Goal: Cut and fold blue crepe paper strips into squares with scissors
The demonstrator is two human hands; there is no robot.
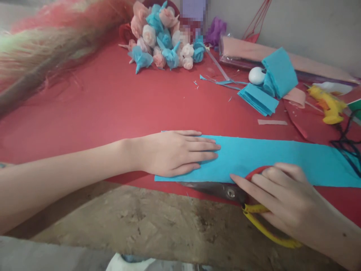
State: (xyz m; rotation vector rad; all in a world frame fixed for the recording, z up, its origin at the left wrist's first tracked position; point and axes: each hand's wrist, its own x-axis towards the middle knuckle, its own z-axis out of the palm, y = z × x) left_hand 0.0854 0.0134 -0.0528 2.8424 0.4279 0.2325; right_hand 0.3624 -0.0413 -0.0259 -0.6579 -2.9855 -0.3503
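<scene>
And here the blue paper strip (270, 154) lies flat, left to right along the near side of the red table cover (113, 101). The left hand (175, 152) is palm down on its left end, fingers extended and slightly parted, pressing rather than gripping.

Over on the right, the right hand (287, 195) is partly closed around the handles of the scissors (231, 193), index finger stretched out to touch the paper. The blades point left, right at the strip's near edge; whether they are open is hard to tell.

This looks like steadying and lining up, with the strip held in place. Any cut from here would call for a firm left palm, blades true to the edge and fingers clear of them.

Containers now: far right, a clear plastic wrapper (234, 61) holds a pink paper roll (254, 51). Nearer sit folded blue paper (258, 99) and a yellow glue gun (331, 103); far off, paper roses (149, 35) crowd together, uncontained as far as I can see.
</scene>
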